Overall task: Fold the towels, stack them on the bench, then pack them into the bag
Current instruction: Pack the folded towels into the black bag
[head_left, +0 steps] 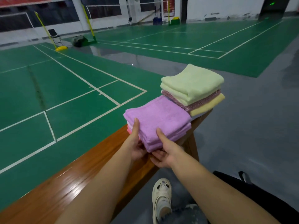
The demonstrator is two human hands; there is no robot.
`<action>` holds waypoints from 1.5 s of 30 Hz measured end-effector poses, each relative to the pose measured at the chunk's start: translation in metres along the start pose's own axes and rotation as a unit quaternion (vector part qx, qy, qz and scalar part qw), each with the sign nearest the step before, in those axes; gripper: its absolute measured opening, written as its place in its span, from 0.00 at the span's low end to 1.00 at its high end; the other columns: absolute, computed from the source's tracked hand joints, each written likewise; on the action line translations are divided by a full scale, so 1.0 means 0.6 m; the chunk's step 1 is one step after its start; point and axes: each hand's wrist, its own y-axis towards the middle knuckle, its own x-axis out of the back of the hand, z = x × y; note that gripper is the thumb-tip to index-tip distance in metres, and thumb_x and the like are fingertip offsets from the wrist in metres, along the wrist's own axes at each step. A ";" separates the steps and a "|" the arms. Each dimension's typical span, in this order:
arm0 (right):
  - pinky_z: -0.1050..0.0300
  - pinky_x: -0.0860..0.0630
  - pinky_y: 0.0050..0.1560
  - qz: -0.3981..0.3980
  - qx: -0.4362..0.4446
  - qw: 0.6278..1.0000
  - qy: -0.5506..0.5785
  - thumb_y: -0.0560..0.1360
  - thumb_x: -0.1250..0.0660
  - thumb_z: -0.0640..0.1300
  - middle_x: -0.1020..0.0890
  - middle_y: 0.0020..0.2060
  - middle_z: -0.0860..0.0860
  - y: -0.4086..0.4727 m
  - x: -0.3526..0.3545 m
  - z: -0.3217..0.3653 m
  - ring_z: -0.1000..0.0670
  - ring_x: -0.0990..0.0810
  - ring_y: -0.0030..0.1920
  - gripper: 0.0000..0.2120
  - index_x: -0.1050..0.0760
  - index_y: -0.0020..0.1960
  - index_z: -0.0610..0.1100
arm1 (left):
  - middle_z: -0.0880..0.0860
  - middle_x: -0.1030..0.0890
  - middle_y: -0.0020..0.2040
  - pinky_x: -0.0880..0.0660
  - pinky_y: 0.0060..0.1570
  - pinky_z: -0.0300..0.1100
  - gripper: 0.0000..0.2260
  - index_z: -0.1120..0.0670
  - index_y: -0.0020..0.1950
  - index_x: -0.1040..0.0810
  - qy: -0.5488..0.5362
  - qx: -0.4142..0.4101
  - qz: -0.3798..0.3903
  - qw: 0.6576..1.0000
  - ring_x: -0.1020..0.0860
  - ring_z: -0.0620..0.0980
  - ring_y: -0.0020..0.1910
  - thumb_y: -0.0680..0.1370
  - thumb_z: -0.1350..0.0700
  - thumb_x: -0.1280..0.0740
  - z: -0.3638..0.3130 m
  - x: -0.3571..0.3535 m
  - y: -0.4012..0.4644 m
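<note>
Left hand [135, 143] and right hand [163, 152] each grip purple towel stack [158, 120] on desk [77, 180]; second towel stack [192, 88] at 1 o'clock, touching.

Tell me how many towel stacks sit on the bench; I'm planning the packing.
2. The near stack, purple on top, is gripped by both hands; the far stack, pale green on top, sits at the bench end. Towels inside may be hidden.

No lettering can be read anywhere in the hall. A red wall poster [168, 7] is too blurred to make out.
</note>
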 end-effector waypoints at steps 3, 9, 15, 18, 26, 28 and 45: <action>0.45 0.26 0.51 0.005 -0.007 1.000 0.016 0.62 0.22 0.59 0.19 0.51 0.42 0.001 0.001 -0.002 0.43 0.21 0.53 0.30 0.28 0.53 0.42 | 0.62 0.22 0.60 0.24 0.41 0.52 0.44 0.62 0.68 0.31 0.024 0.035 0.029 0.999 0.22 0.61 0.54 0.63 0.33 0.28 -0.004 -0.001 0.000; 0.44 0.28 0.56 0.037 -0.016 0.999 0.023 0.64 0.28 0.66 0.23 0.58 0.40 -0.004 0.012 -0.013 0.41 0.26 0.61 0.39 0.30 0.63 0.40 | 0.61 0.19 0.55 0.25 0.42 0.48 0.34 0.60 0.64 0.26 0.059 0.029 -0.002 0.998 0.21 0.59 0.54 0.64 0.46 0.22 -0.001 0.005 0.015; 0.46 0.30 0.61 0.048 0.018 0.996 0.072 0.63 0.37 0.73 0.26 0.64 0.39 -0.006 0.066 -0.031 0.41 0.27 0.65 0.50 0.35 0.70 0.37 | 0.54 0.22 0.35 0.34 0.36 0.42 0.25 0.54 0.54 0.24 0.111 0.051 0.001 0.992 0.28 0.51 0.34 0.62 0.44 0.25 0.002 0.060 -0.011; 0.47 0.28 0.60 0.052 0.024 0.995 0.079 0.57 0.36 0.75 0.25 0.63 0.39 -0.011 0.088 -0.038 0.40 0.25 0.63 0.53 0.34 0.70 0.40 | 0.53 0.24 0.33 0.34 0.36 0.41 0.20 0.53 0.43 0.24 0.143 0.059 0.014 0.988 0.30 0.50 0.32 0.61 0.42 0.25 -0.004 0.117 -0.031; 0.43 0.27 0.61 0.101 -0.007 0.995 0.022 0.62 0.47 0.79 0.21 0.60 0.39 -0.018 0.128 -0.070 0.38 0.23 0.60 0.49 0.27 0.65 0.42 | 0.57 0.20 0.40 0.23 0.39 0.44 0.40 0.55 0.53 0.25 0.205 0.069 0.077 0.973 0.20 0.53 0.37 0.47 0.43 0.16 -0.008 0.232 -0.102; 0.39 0.31 0.66 0.127 -0.018 0.991 -0.027 0.60 0.43 0.80 0.21 0.60 0.40 -0.016 0.120 -0.065 0.38 0.23 0.61 0.50 0.29 0.67 0.44 | 0.58 0.19 0.43 0.22 0.38 0.44 0.44 0.56 0.57 0.26 0.209 0.079 0.103 0.969 0.19 0.55 0.40 0.46 0.44 0.15 -0.008 0.244 -0.111; 0.50 0.22 0.53 0.108 0.123 0.965 -0.205 0.63 0.30 0.58 0.16 0.50 0.47 -0.084 0.170 0.026 0.46 0.19 0.53 0.24 0.24 0.57 0.50 | 0.59 0.21 0.61 0.26 0.59 0.53 0.50 0.56 0.68 0.29 0.205 0.019 0.160 0.965 0.22 0.59 0.60 0.49 0.46 0.15 0.054 0.127 -0.139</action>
